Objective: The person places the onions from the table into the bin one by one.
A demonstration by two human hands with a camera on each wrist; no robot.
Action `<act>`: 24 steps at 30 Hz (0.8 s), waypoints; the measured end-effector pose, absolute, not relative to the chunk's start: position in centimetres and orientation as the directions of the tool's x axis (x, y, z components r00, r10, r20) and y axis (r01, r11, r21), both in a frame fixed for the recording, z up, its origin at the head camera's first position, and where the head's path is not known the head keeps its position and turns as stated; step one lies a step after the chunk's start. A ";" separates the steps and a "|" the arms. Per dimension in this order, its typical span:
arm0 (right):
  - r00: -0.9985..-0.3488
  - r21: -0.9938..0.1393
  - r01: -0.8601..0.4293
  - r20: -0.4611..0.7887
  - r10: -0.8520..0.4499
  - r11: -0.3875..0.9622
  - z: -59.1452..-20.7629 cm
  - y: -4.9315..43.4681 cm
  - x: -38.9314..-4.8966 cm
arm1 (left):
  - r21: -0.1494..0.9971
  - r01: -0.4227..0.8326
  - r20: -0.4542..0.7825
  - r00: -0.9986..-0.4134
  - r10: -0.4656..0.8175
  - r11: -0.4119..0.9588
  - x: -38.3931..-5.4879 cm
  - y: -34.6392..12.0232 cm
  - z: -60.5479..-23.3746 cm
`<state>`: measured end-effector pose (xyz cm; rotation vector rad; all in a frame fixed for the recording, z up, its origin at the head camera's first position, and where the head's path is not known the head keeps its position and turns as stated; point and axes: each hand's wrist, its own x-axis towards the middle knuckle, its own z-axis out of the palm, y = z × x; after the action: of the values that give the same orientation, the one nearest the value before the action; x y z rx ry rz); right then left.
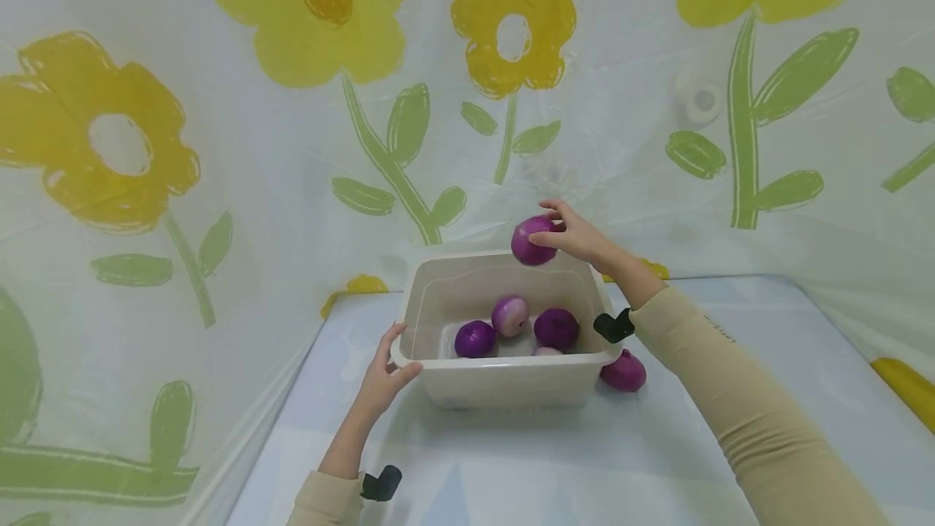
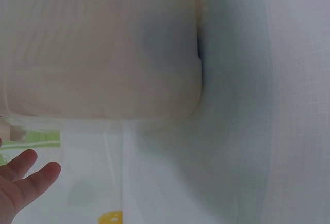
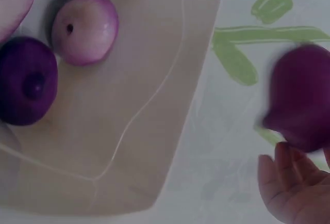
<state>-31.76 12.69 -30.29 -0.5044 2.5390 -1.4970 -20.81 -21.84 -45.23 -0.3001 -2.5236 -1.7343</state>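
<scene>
My right hand (image 1: 577,235) holds a red onion (image 1: 532,240) between thumb and fingers, up over the far right rim of a cream plastic bin (image 1: 504,384). In the right wrist view this onion (image 3: 304,97) is blurred, fingertips right at its underside. My left hand (image 1: 383,372) rests at the bin's near left corner, thumb on the front rim and fingers along the left one. Its fingers (image 2: 38,180) look straight and spread in the left wrist view. Inside the bin lie several onions, among them a dark purple one (image 1: 475,339) and a paler one (image 1: 510,316).
One more red onion (image 1: 624,372) lies on the pale table cover (image 1: 504,461), just right of the bin. Behind the table hangs a flower-printed sheet (image 1: 613,120). A whitish roll (image 1: 701,101) shows faintly at the sheet, upper right.
</scene>
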 end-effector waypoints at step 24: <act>-0.947 -0.847 -0.242 0.099 -0.306 0.473 -31.9 21.5 -28.4 | 0.927 0.146 0.110 -0.986 0.121 0.346 -20.7 -21.8 -44.7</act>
<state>-28.36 21.49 -31.88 -0.4914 2.6387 -1.5007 -20.65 -21.80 -44.68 -0.2544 -2.5593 -1.7653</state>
